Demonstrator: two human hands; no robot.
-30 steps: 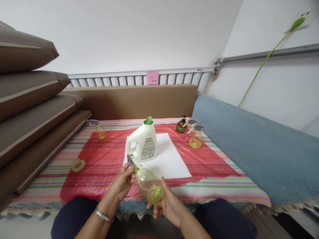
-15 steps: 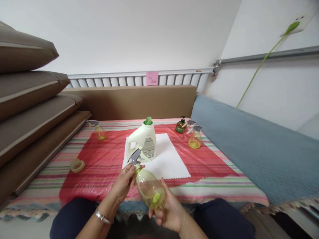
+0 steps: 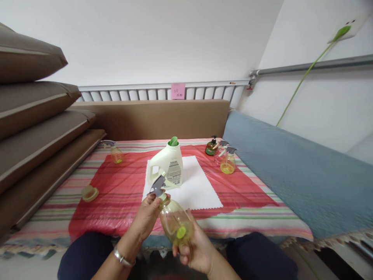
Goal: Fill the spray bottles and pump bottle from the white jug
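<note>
Looks like just the see-through, yellow-tinted plastic spray bottle (image 3: 175, 218) has really moved: a second ago its grey trigger head (image 3: 157, 186) was half turned away, now it shows side-on. Jug and other bottles haven't budged.

Biggest first: a striped pink, green and white cloth (image 3: 262, 222) covers the surface, with a thin, shiny red sheet (image 3: 109, 186) over it, then a white sheet with a scalloped edge (image 3: 201, 191). On that stands a pale cream plastic jug (image 3: 169, 165), upright, something green in its mouth. I'd guess it's central so either hand can reach it.

Standing well off left is a clear yellowish spray bottle (image 3: 117, 156); bunched right are a grey-topped yellow spray bottle (image 3: 228, 167), a pinkish clear spray bottle (image 3: 220, 156) and a dark green pump bottle (image 3: 211, 149), probably kept aside for elbow room. Near left: a shallow, pale yellow round dish (image 3: 89, 193).

Held bottle's tilted in front of the jug, head up-left. Left hand (image 3: 148, 216) has its grip closed round the neck, presumably to steady the head. Right hand (image 3: 201, 249) has a wider grip, fingers curled under the base, likely taking the weight.
</note>
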